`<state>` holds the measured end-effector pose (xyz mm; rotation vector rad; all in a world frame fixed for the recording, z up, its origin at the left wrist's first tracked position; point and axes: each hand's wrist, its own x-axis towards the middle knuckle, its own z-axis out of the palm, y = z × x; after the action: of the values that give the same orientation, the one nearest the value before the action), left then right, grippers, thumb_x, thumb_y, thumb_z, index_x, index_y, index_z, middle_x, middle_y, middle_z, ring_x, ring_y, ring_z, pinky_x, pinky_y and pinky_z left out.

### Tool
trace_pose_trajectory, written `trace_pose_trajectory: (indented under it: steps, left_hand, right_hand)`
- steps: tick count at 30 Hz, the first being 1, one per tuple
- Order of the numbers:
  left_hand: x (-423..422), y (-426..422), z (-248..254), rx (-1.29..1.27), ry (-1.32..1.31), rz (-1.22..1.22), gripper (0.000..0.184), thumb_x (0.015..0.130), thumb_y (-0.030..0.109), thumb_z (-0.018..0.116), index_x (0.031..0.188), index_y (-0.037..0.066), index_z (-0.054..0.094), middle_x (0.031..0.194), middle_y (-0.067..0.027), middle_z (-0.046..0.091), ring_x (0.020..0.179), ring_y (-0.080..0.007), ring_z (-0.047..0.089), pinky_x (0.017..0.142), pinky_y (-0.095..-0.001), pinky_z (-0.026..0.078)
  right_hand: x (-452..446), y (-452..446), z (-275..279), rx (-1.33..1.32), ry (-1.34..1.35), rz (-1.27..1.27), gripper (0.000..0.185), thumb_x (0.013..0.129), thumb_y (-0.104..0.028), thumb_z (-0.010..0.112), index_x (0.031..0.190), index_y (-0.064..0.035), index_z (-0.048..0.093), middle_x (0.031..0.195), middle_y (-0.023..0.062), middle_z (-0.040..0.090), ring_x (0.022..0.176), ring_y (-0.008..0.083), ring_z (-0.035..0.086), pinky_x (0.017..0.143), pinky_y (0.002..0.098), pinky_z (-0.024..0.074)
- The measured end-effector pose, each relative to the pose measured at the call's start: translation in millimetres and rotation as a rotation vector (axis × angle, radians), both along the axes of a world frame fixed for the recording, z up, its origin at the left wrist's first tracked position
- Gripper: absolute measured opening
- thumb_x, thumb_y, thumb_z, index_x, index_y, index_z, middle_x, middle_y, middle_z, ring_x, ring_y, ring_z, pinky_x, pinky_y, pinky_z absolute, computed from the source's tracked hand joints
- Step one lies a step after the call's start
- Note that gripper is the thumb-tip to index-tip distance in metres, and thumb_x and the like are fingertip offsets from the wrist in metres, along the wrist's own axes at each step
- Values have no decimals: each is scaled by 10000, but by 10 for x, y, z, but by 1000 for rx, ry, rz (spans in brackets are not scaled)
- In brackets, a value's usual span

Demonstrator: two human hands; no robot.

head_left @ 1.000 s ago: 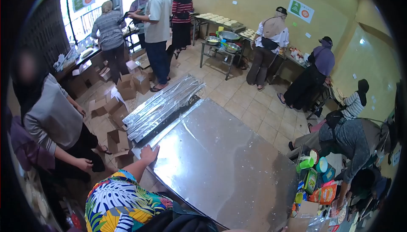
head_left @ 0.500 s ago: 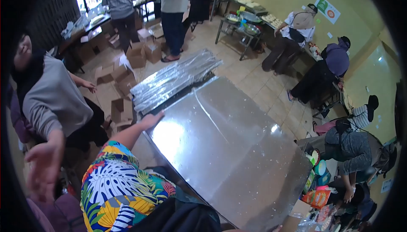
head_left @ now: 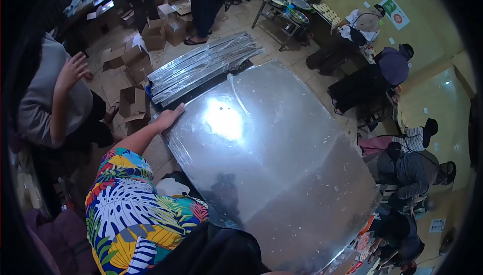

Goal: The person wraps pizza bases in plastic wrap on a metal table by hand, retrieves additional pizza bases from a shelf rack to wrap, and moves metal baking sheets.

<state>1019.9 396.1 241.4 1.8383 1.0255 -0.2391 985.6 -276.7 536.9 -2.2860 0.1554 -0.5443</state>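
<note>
A wide, shiny metal tabletop (head_left: 282, 174) fills the middle of the view, with small white specks and a bright light reflection on it. My left hand (head_left: 170, 117) grips its left edge near the far corner. The thumb lies along the top, and the other fingers are mostly hidden beneath the edge. My left arm is in a colourful leaf-print sleeve. My right hand is out of sight; only a sliver of skin shows at the bottom edge. Just beyond the far left edge lies a stack of long silver pieces in clear plastic (head_left: 201, 69).
A person in a grey top (head_left: 75, 89) stands at left with a hand raised. Open cardboard boxes (head_left: 133, 104) lie on the floor beyond. Several people work along the right wall. A side table (head_left: 284, 21) holds metal bowls.
My view has tilted, and the tabletop appears higher, hiding more of the items at lower right. The person at left has drawn their outstretched hand back and up. My left hand stays on the edge.
</note>
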Motion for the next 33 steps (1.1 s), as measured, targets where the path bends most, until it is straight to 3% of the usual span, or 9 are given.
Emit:
trace_pose_trajectory:
  steps: [3,8,11,16,18,21,23,30,33]
  left_hand:
    - [27,-88,456,25,-124,28,1012,776,799,267,1082,-110,591,1109,-275,584,1080,-362,549,945,-378,376]
    - [237,283,403,88,-201,-1,1002,798,778,260,1080,-128,580,1132,-288,568,1118,-364,523,971,-378,355]
    - [215,313,992,138,-210,16,971,820,759,217,1143,-93,554,1178,-283,545,1150,-382,497,993,-386,336]
    - [364,770,415,272,-345,145,940,837,741,202,1104,-81,571,1083,-293,579,1106,-370,522,964,-399,343]
    - [365,749,575,278,-416,170,993,814,770,191,1081,-110,566,1069,-312,574,1108,-368,521,958,-400,346]
    - [358,838,521,245,-316,195,1044,789,798,189,1070,-138,557,1066,-331,567,1111,-373,516,953,-409,349]
    - [377,885,445,283,-343,271,1028,799,785,129,1049,-93,601,1073,-364,545,1125,-441,492,965,-446,348]
    - [317,894,361,269,-205,300,1038,774,808,162,1160,-74,550,1213,-321,495,1195,-425,440,1011,-430,323]
    - [255,1033,-3,238,-153,287,1042,772,809,157,1163,-73,550,1216,-305,504,1189,-412,453,1001,-424,335]
  right_hand:
    - [59,143,-81,53,-39,20,336,829,-162,602,1093,43,570,1086,187,606,982,293,593,842,374,475]
    - [317,419,-191,128,-70,114,337,828,-161,602,1094,43,568,1087,185,606,980,289,594,841,372,476]
    - [470,634,-133,138,-24,198,337,828,-160,603,1095,43,566,1087,183,605,979,287,595,841,371,477]
    - [626,975,-571,123,110,323,339,827,-159,603,1097,43,564,1088,181,605,977,283,596,840,369,478]
    - [674,938,-545,101,172,343,339,827,-158,603,1097,43,563,1088,180,605,976,281,596,839,369,478]
    - [643,858,-591,89,206,363,340,826,-158,603,1098,43,562,1088,179,604,975,279,596,839,367,479]
    - [684,879,-572,87,219,383,340,826,-157,604,1099,43,561,1088,178,604,974,278,597,838,367,480]
    - [1112,1194,-326,104,168,508,342,825,-155,604,1101,43,558,1089,175,604,972,272,598,837,364,481]
    - [1202,1346,-323,141,130,550,343,825,-154,605,1101,42,556,1089,173,603,971,270,599,836,363,482]
